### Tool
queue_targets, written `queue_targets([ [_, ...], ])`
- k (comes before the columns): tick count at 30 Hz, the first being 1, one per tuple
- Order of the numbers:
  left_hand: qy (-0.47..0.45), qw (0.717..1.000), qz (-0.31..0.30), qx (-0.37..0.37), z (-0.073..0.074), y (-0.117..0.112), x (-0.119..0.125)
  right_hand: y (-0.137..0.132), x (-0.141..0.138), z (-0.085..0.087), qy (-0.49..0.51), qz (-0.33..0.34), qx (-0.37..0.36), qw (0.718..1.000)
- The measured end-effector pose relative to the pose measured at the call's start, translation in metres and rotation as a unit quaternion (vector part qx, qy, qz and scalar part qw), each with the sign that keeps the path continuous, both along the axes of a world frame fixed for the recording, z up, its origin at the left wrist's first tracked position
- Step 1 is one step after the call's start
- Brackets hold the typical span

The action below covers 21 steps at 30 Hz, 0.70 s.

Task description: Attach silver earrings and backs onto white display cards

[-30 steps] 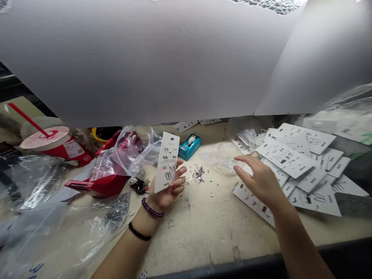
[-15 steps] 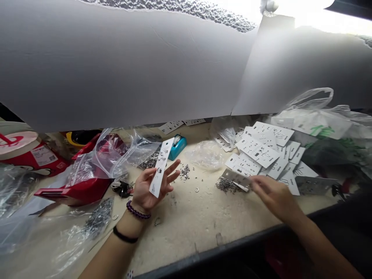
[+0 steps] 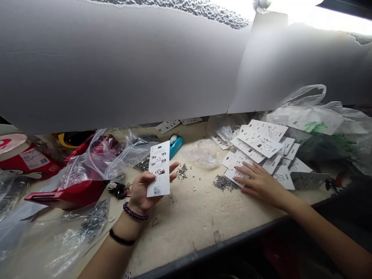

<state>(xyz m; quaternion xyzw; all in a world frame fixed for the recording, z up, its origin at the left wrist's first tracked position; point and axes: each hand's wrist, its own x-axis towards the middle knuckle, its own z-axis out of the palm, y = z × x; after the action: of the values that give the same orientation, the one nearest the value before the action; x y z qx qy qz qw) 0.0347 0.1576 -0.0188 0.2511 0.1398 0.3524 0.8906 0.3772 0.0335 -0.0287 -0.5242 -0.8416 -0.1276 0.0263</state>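
Note:
My left hand [image 3: 142, 190] holds a long white jewellery card [image 3: 159, 169] upright, its back with small metal pieces facing me, thumb and fingers closed on its edges. My right hand [image 3: 257, 182] lies flat with fingers stretched out on the near edge of a heap of white cards [image 3: 261, 149]. Just left of that hand lies a small pile of silver metal parts [image 3: 224, 183]. A second little pile of silver bits [image 3: 182, 171] sits beside the held card.
A teal tape dispenser [image 3: 176, 140] stands behind the card. A red tray [image 3: 69, 192] with clear plastic bags [image 3: 116, 151] fills the left. More bags [image 3: 314, 116] lie at the right. White paper sheets [image 3: 145, 62] hang overhead. The table's dark front edge [image 3: 221, 244] runs below.
My left hand has turned the card to face me flat. My right hand has set down on the card heap, fingers spread. The view has shifted slightly right.

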Motion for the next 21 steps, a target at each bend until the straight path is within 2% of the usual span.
queue_targets([
  [4,0.014,1.000,0.011,-0.020,-0.001,0.001,0.000,0.010,0.015,-0.003,0.022,-0.030,0.063,0.997],
  [10,0.045,0.997,0.030,-0.047,0.001,0.000,0.002,0.033,0.019,0.011,0.077,-0.119,0.070,0.987],
  [13,0.056,0.997,0.037,-0.048,0.002,-0.001,0.004,0.040,0.013,0.012,0.066,-0.133,0.061,0.987],
  [16,0.065,0.996,0.048,-0.048,0.005,-0.003,0.006,0.035,0.002,0.012,0.039,-0.119,0.035,0.991],
  [18,0.070,0.995,0.053,-0.044,0.007,-0.004,0.007,0.024,-0.008,0.013,0.059,-0.122,0.047,0.990],
  [20,0.074,0.995,0.057,-0.039,0.009,-0.005,0.008,0.009,-0.020,0.013,0.107,-0.158,0.036,0.981],
  [21,0.077,0.995,0.060,-0.037,0.009,-0.005,0.008,0.001,-0.026,0.013,0.131,-0.187,0.005,0.974],
])
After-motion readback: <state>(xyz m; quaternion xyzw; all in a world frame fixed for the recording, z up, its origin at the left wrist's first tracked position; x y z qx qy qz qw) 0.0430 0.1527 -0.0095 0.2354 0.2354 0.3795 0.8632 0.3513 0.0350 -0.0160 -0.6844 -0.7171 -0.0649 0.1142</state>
